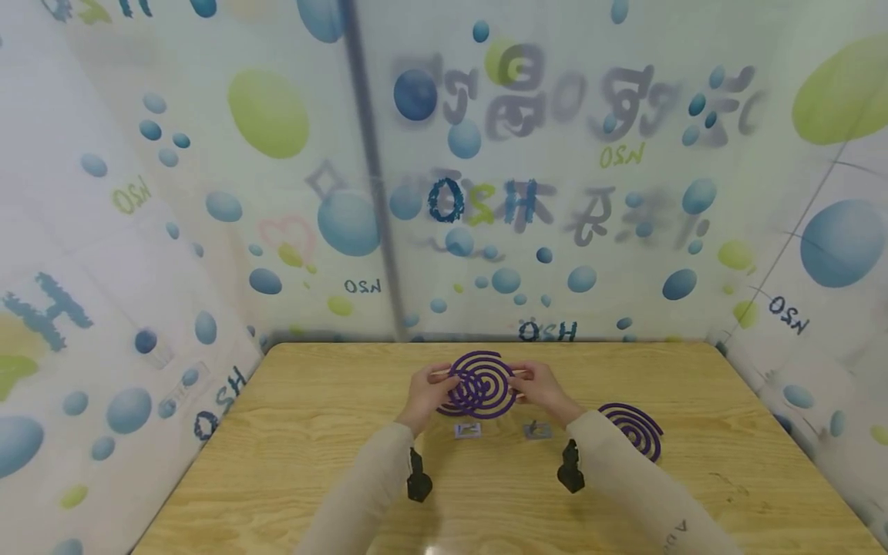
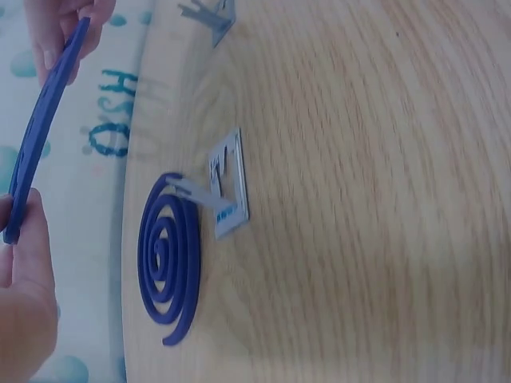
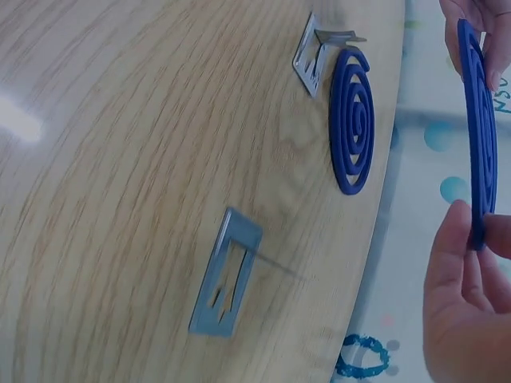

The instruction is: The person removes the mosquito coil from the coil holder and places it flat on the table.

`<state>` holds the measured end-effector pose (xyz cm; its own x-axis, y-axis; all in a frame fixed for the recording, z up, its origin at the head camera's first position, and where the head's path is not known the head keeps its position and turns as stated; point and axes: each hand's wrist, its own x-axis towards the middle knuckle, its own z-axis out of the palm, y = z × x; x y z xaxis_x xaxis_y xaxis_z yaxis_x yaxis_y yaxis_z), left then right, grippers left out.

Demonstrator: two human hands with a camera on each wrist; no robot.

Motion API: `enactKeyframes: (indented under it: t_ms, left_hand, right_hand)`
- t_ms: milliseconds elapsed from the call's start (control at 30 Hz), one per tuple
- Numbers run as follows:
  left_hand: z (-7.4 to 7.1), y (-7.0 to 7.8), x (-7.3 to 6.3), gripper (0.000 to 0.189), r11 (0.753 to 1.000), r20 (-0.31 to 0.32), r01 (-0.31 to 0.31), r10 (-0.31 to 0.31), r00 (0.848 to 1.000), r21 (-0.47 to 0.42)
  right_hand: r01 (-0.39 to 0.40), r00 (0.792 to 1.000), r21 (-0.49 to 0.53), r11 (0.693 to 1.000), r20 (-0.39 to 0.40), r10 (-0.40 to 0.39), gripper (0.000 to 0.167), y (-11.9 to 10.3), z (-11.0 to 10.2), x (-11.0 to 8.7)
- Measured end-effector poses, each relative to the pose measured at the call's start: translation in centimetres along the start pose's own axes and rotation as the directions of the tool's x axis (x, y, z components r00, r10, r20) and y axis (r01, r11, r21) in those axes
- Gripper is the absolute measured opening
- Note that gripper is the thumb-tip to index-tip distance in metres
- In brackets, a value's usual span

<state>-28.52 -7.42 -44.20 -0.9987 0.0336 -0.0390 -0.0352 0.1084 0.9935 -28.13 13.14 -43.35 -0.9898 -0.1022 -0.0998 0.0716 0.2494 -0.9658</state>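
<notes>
A purple mosquito coil [image 1: 496,410] is held up between both hands above the table. My left hand [image 1: 425,395] pinches its left edge, thumb in front and fingers behind. The opposite edge is pinched by my right hand [image 1: 544,387]. Seen edge-on in the right wrist view, the held coil [image 3: 477,144] stands nearly upright. A second coil [image 2: 192,263] lies flat on the table, partly overlapped by the held one in the head view. Two small metal coil stands, one at left [image 1: 468,430] and one at right [image 1: 537,430], lie near the hands, each with a raised prong.
A third purple coil [image 1: 631,433] lies on the wooden table [image 1: 291,462] beside my right forearm, which partly covers it. Behind the table hangs a patterned curtain [image 1: 486,308], with more of it along both sides.
</notes>
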Motion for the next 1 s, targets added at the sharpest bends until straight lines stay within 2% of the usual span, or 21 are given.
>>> enactKeyframes:
  t_ms: [200, 367, 600, 800, 1000]
  left_hand:
    - [-2.1, -0.3, 0.1, 0.038, 1.0, -0.033, -0.01, 0.009, 0.999, -0.024]
    - [-4.1, -1.1, 0.1, 0.03, 1.0, -0.03, -0.019, 0.018, 0.999, -0.024]
    - [-6.8, -1.9, -0.6, 0.028, 1.0, -0.046, -0.014, 0.014, 0.999, 0.016]
    - [-8.3, -2.4, -0.7, 0.027, 0.998, -0.1, 0.007, -0.001, 0.995, 0.056]
    - [-9.3, -2.8, -0.4, 0.027, 0.997, -0.136, 0.025, -0.015, 0.991, 0.073]
  right_hand:
    - [0.033, 0.999, 0.025, 0.999, 0.021, -0.034, 0.03, -0.2, 2.0, 0.4]
    - [0.071, 0.997, 0.017, 0.997, 0.037, -0.072, 0.029, -0.4, 3.9, 0.7]
    - [0.095, 0.992, -0.024, 0.995, 0.082, -0.093, 0.031, -0.7, 6.3, 0.8]
    - [0.103, 0.991, -0.027, 0.994, 0.093, -0.1, 0.031, -0.9, 8.2, 1.1]
    - [0.119, 0.99, -0.027, 0.993, 0.085, -0.116, 0.03, -0.7, 9.4, 1.4]
